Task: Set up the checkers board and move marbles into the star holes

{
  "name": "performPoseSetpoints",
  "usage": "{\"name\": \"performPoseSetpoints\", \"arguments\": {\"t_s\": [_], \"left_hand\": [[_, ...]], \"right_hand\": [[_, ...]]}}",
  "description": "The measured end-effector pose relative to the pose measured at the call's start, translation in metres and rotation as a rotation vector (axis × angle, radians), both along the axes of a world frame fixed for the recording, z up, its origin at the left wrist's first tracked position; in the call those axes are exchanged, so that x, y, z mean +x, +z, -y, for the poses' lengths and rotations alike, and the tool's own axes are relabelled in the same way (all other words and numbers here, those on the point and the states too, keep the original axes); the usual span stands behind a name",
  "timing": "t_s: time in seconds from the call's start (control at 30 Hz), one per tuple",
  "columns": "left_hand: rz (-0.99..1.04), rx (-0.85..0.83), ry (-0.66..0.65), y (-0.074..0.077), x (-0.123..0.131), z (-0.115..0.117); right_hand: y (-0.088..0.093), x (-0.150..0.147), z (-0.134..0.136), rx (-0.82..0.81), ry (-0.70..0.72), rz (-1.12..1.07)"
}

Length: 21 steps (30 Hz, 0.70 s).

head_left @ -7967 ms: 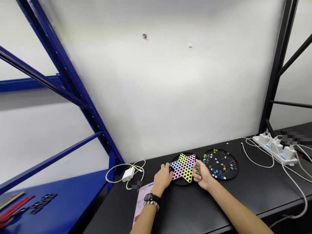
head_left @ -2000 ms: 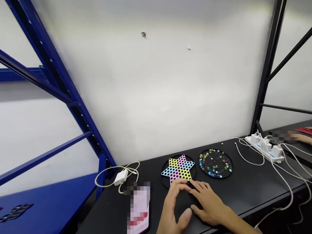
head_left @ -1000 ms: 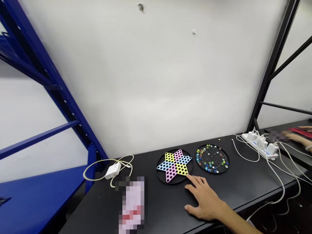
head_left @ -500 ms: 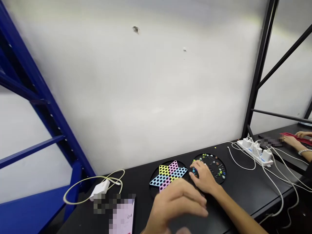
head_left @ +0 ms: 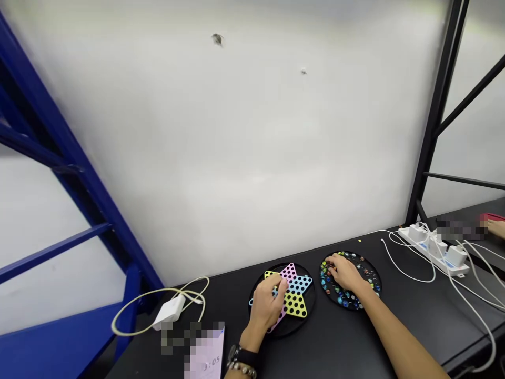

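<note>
A star-shaped pegboard [head_left: 296, 301] with yellow, pink and blue points and black holes lies on a round black base [head_left: 303, 327]. My left hand [head_left: 265, 304] hangs over its left half, fingers curled down towards the holes and hiding part of the star. My right hand [head_left: 344, 273] rests on a round black tray [head_left: 357, 301] just to the right, among many coloured glass marbles [head_left: 330, 281]. Whether either hand holds a marble is hidden by the fingers.
A phone [head_left: 205, 358] lies on the black table [head_left: 394, 326] left of the board, next to a white charger [head_left: 169, 311] and its looped cable. A white power strip [head_left: 434, 251] sits at the right. Another person's hand [head_left: 496, 228] is far right.
My left hand has moved from the front of the board to above it. My right hand has shifted further onto the marble tray. The view has swung slightly.
</note>
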<state>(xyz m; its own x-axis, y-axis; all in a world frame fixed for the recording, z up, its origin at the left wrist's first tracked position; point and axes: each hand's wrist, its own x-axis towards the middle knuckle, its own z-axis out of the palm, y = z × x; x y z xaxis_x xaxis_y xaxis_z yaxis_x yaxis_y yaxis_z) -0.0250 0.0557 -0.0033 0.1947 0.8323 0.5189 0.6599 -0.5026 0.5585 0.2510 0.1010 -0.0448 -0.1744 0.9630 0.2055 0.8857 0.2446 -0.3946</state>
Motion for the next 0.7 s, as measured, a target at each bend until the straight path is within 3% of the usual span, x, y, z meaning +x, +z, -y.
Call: {"name": "performPoseSetpoints", "arguments": {"t_s": [0.17, 0.33, 0.43, 0.6, 0.7], "left_hand": [[-0.135, 0.069, -0.022, 0.001, 0.011, 0.007], [-0.154, 0.073, -0.028, 0.000, 0.012, 0.011], [-0.117, 0.080, -0.010, 0.001, 0.009, 0.013], [-0.008, 0.059, 0.010, 0.003, 0.006, 0.014], [0.039, 0.051, 0.003, 0.002, 0.005, 0.013]], "right_hand": [[0.008, -0.007, 0.000, 0.009, 0.044, 0.024], [-0.001, -0.005, -0.002, 0.029, 0.027, -0.139], [-0.001, -0.006, -0.005, 0.044, -0.038, -0.498], [0.013, -0.021, -0.007, -0.145, -0.104, -1.505], [0.017, -0.037, -0.009, -0.313, -0.062, -1.655]]}}
